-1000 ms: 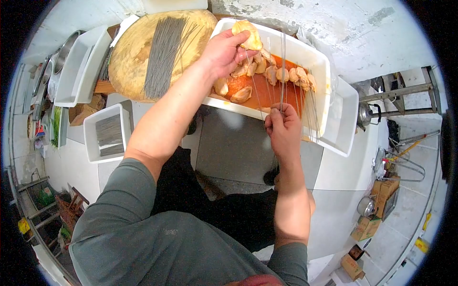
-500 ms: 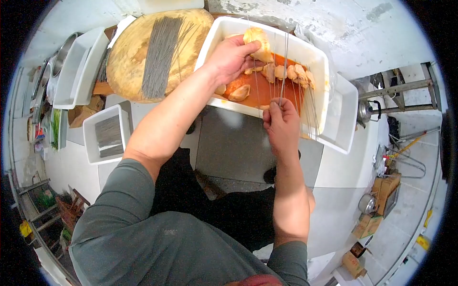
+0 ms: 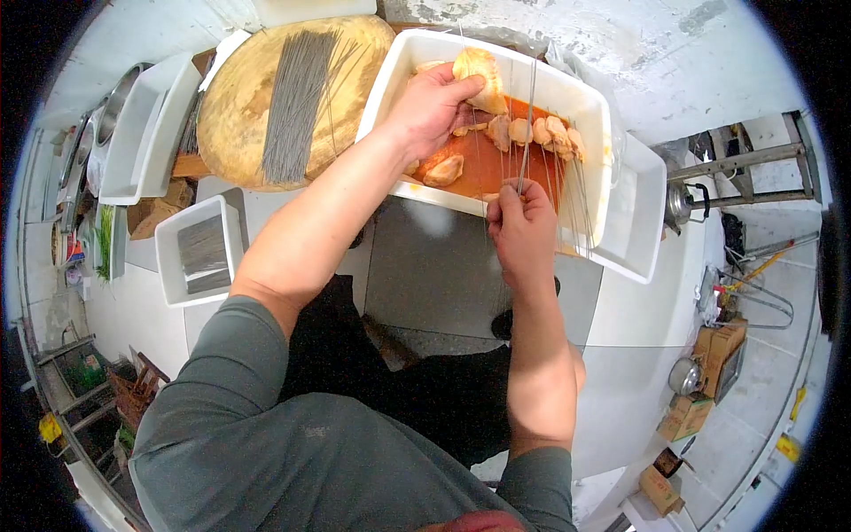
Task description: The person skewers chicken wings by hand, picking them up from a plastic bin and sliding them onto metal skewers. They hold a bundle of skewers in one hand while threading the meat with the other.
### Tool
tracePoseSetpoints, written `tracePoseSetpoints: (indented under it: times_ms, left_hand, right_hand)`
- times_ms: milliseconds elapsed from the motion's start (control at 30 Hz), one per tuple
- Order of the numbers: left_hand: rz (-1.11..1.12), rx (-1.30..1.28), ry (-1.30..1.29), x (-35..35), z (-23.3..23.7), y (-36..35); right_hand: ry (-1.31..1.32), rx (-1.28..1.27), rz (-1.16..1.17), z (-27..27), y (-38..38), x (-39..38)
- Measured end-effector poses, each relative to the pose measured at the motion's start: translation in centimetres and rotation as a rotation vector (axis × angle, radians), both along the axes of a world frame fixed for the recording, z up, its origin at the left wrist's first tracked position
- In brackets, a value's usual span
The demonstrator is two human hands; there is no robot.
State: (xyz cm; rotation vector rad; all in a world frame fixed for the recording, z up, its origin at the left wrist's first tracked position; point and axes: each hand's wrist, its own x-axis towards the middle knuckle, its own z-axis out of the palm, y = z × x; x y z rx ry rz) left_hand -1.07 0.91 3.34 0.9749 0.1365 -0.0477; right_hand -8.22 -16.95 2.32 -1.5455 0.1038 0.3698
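Observation:
My left hand is closed on a pale yellow piece of chicken, thumb on top, over a white tub. My right hand pinches thin metal skewers that stand up from its fingertips at the tub's front side. Thin skewers also pass close by the chicken in my left hand. To the right, skewered chicken pieces form a row across the tub, their skewers pointing down over the front rim. Loose chicken lies in orange-red marinade below.
A round wooden chopping block left of the tub carries a bundle of metal skewers. A smaller white bin below it holds more skewers. Another white tub adjoins on the right. A wall rises behind.
Both hands keep their grip and barely move. The piece of chicken in my left hand tilts slightly; the view shifts a little.

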Motion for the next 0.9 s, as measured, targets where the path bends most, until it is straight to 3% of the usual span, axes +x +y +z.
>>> tracePoseSetpoints:
  times_ms: [667,900]
  left_hand:
    - [0.042,-0.033,0.079,0.3,-0.7,0.7]
    - [0.012,0.034,0.056,0.5,-2.0,0.4]
  right_hand:
    - [-0.005,0.031,0.015,-0.1,0.1,-0.1]
    - [-0.126,-0.086,-0.005,-1.1,0.4,-0.2]
